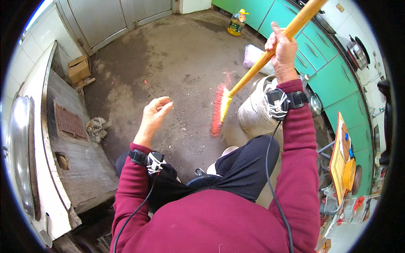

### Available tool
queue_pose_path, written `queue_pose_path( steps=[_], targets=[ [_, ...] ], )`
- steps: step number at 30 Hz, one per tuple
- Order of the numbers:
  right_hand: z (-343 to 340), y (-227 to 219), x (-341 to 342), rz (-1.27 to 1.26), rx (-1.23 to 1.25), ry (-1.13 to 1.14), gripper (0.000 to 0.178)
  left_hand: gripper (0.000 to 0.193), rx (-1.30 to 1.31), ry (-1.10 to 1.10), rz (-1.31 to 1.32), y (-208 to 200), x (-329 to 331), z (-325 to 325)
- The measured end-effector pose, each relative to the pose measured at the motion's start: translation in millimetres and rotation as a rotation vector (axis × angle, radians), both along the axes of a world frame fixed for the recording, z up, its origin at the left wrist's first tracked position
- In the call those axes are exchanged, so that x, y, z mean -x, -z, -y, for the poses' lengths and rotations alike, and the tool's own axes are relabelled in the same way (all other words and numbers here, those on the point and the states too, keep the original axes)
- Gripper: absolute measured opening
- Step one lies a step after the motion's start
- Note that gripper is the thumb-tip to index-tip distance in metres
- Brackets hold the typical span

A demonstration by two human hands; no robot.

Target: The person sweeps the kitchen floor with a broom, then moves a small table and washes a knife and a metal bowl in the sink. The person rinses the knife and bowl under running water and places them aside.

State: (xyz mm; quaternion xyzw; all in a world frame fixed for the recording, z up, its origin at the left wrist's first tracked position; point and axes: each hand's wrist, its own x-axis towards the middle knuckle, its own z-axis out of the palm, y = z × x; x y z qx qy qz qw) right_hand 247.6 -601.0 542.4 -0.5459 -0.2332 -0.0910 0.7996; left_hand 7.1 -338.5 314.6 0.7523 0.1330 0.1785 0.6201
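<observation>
Broom: the broom (253,69) slants in front of me, from the upper right edge of view down to the middle; its red bristles (217,110) are blurred, and if they touch the floor (168,67) I cannot tell.
Right hand: my right hand (282,50) is clamped around the yellow handle, with the thumb pointing up.
Left hand: my left hand (152,116) is in the air on the other side of the bristles, fingers loosely curved, thumb apart from them.
Bucket: the dirty white bucket (247,116) stands just right of the bristles, so on this side the room is narrow.
Open room: the bare floor stretches wide from my left hand to the grey doors (99,21).
Right edge: green cabinets (331,86) close the floor; near them are a pale bag (252,55) and an oil bottle (236,24).
Left edge: a low grey block (90,175) makes the border, with a crumpled cloth (96,129) beside it and a cardboard box (79,69) farther.
</observation>
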Motion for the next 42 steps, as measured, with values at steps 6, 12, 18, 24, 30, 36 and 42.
queue_pose_path(
  steps=[6, 12, 18, 24, 30, 36, 42],
  targets=[
    [-44.4, 79.6, -39.4, 0.115, 0.518, 0.141, 0.029, 0.033, 0.02, -0.086, 0.068, 6.3, -2.4, -13.8],
    [-130.2, 151.4, -37.8, 0.0, 0.526, 0.026, 0.026, 0.032, -0.005, -0.099, 0.1, 2.4, -5.7, -17.6],
    [-162.7, 84.7, -24.5, 0.132, 0.008, -0.234, 0.024, 0.029, 0.113, -0.166, 0.104, 3.9, -3.1, -29.5],
    [-117.5, 34.1, -45.4, 0.232, 0.097, -0.129, 0.028, 0.028, 0.129, -0.17, 0.09, 1.6, -2.6, -29.9],
    [-136.0, 129.8, -33.9, 0.069, 0.689, 0.219, 0.027, 0.027, 0.12, -0.166, 0.125, -5.9, -1.4, -20.7],
    [-160.6, 120.0, -11.3, 0.152, 0.196, -0.245, 0.026, 0.027, 0.138, -0.2, 0.08, -1.9, -3.2, -25.8],
    [-139.3, 56.5, -58.8, 0.373, 0.298, -0.139, 0.023, 0.027, 0.148, -0.179, 0.108, -2.0, -4.1, -24.1]
  ],
)
